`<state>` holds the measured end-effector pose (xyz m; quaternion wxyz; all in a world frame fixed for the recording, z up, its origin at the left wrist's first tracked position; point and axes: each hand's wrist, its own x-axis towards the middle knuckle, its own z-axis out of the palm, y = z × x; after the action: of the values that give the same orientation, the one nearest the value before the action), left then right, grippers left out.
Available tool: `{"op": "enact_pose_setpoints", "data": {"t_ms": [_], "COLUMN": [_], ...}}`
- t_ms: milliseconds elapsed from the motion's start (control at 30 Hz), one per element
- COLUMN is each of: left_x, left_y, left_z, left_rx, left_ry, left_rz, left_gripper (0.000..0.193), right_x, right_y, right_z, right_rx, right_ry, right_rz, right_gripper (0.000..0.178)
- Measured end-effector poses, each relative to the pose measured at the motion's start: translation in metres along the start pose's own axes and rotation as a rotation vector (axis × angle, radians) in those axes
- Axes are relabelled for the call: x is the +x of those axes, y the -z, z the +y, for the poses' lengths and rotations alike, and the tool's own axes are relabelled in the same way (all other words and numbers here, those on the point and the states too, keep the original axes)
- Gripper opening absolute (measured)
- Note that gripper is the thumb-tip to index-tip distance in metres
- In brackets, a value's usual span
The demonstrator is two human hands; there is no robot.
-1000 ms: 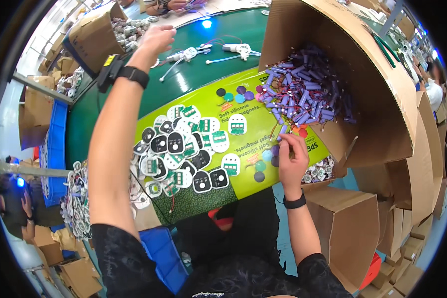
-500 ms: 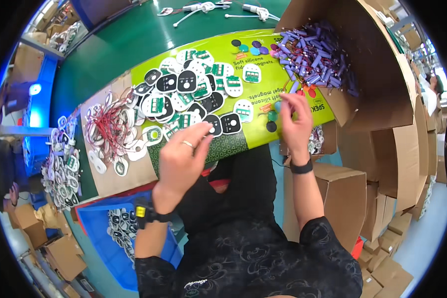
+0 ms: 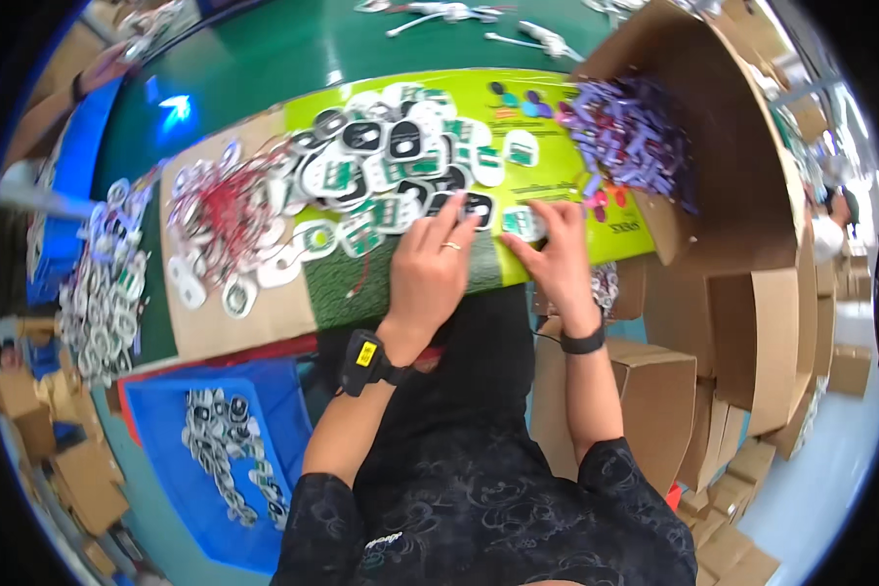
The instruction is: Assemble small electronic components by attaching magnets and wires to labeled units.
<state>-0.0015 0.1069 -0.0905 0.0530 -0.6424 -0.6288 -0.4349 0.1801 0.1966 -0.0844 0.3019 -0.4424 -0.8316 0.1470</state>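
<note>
On the near edge of the spread, my left hand (image 3: 430, 269) lies with its fingers stretched forward. Their tips rest on or just over a black-faced casing (image 3: 478, 209). My right hand (image 3: 561, 262) has its thumb and fingers at the edges of a white casing with a green circuit board (image 3: 523, 224), which lies on the green-yellow sheet (image 3: 547, 178). Left of and beyond my hands is a pile of similar white casings (image 3: 337, 176), some black-faced. Tangled red wires (image 3: 227, 210) lie on the cardboard (image 3: 210, 337) at the pile's left. Motion blurs the small details.
A tilted cardboard box (image 3: 742, 186) spills purple wired cylinders (image 3: 630, 142) at the right. A blue bin (image 3: 156, 420) with casings stands below the table's left side. Another person's hand (image 3: 107, 66) is at the far left. White cable parts (image 3: 449, 14) lie at the back.
My left hand has moved right to the black-faced casing. My right hand has come down and left onto the white casing. The view has shifted, and another person's arm appears at the far left.
</note>
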Motion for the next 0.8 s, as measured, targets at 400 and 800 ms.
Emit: {"op": "enact_pose_setpoints", "data": {"t_ms": [400, 800], "left_x": [-0.043, -0.103], "left_y": [0.095, 0.144], "left_z": [-0.014, -0.043], "left_rx": [-1.016, -0.785], "left_ry": [0.800, 0.941], "left_rz": [0.075, 0.606], "left_gripper": [0.032, 0.028], "right_x": [-0.014, -0.004], "right_y": [-0.016, -0.072], "right_z": [-0.108, -0.143], "right_rx": [0.430, 0.320], "right_ry": [0.230, 0.534], "right_rz": [-0.090, -0.420], "right_gripper": [0.054, 0.020]}}
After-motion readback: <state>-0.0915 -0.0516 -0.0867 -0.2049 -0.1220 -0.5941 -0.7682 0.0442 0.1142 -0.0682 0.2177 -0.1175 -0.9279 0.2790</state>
